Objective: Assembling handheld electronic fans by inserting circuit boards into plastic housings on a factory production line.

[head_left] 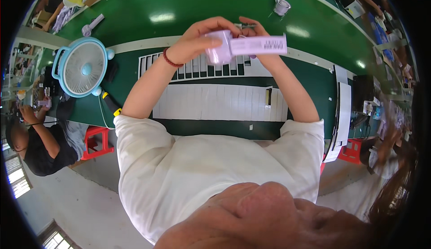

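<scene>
Above the rows of white label strips (215, 100) on the green workbench (188, 6), the left hand (197, 40) clasps a small pale-lilac device (218, 46) (wrist wearing a red bead bracelet (169, 60)), while the right hand (258, 35) pinches a lilac label strip (260, 45) touching it. A blue desk fan (82, 67) stands left of the strips.

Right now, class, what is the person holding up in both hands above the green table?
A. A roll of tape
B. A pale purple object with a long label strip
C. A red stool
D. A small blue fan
B: the left hand and right hand together grip the pale purple object, with its label strip sticking out sideways; the blue fan stands untouched on the green table.
</scene>
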